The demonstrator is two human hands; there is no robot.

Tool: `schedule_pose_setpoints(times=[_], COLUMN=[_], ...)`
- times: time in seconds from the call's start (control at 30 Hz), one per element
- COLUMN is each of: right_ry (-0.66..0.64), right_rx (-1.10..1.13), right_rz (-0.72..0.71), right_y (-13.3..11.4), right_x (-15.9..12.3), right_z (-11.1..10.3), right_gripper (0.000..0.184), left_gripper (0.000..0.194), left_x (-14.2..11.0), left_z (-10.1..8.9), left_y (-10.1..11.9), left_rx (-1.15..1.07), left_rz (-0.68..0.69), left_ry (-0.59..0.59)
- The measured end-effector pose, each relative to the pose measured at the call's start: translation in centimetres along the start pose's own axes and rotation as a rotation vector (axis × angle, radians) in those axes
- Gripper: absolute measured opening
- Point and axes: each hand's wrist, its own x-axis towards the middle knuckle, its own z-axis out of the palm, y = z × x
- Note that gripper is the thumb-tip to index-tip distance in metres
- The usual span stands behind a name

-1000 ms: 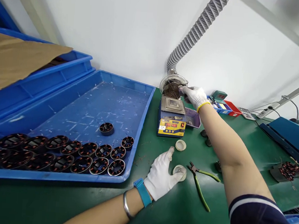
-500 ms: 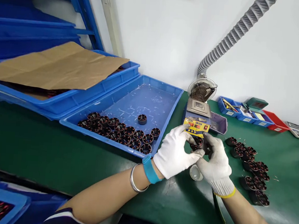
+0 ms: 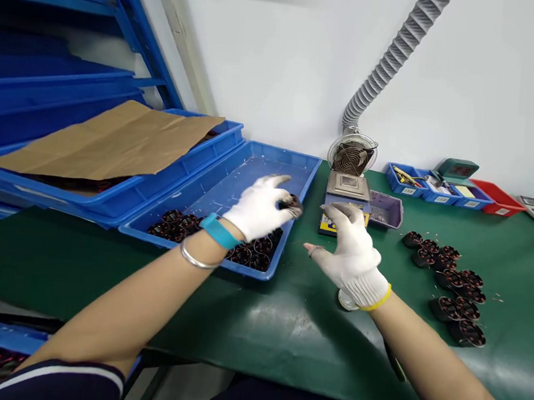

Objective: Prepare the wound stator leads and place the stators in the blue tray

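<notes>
My left hand (image 3: 261, 209), in a white glove with darkened fingertips, is over the right part of the blue tray (image 3: 269, 273). Its thumb and fingers close around a small dark round motor stator (image 3: 296, 203), mostly covered by the glove and blurred. Below it in the tray stand several black ring-shaped stators (image 3: 243, 255) with copper windings, partly behind my left hand and wrist. My right hand (image 3: 349, 240), also gloved, is in front of the solder pot (image 3: 348, 188). Its fingers and thumb are spread, with nothing between them.
Several more stators (image 3: 450, 279) stand on the green table at right. Behind are a purple bin (image 3: 386, 210), small blue boxes (image 3: 405, 180) and a red box (image 3: 496, 196). A grey duct (image 3: 393, 62) hangs above the pot. Brown paper (image 3: 109, 141) covers a crate at left.
Both hands were together at the stator in front of the solder pot. My left hand has carried it left over the tray; my right hand has let go and opened.
</notes>
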Motion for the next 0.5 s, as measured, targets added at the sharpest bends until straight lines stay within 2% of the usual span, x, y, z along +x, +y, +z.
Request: schedule_pose_setpoints(times=[0.13, 0.2, 0.27, 0.37, 0.43, 0.5], right_ry=[-0.051, -0.071, -0.106, -0.169, -0.178, -0.166], right_rx=[-0.047, -0.079, -0.105, -0.102, -0.111, -0.124], right_rz=[0.073, 0.134, 0.206, 0.299, 0.337, 0.372], right_y=[0.5, 1.2, 1.8, 2.4, 2.7, 3.1], right_x=[-3.0, -4.9, -6.5, -8.1, -8.6, -8.7], right_z=[-3.1, -4.3, -5.2, -6.2, -6.6, -6.9], right_gripper=[0.056, 0.052, 0.051, 0.053, 0.05, 0.047], left_gripper=[0.042, 0.044, 0.045, 0.051, 0.061, 0.073], left_x=[0.8, 0.0, -1.1, -1.8, -1.3, -0.3], left_z=[2.4, 3.9, 4.8, 4.6, 3.9, 3.4], left_y=[-7.5, -9.8, -10.7, -10.6, -10.4, -10.4], left_rx=[0.107, 0.085, 0.037, -0.069, -0.137, -0.176], left_rz=[-0.132, -0.136, -0.115, -0.088, -0.098, -0.142], left_ry=[-0.229, -0.313, -0.378, -0.452, -0.459, -0.417])
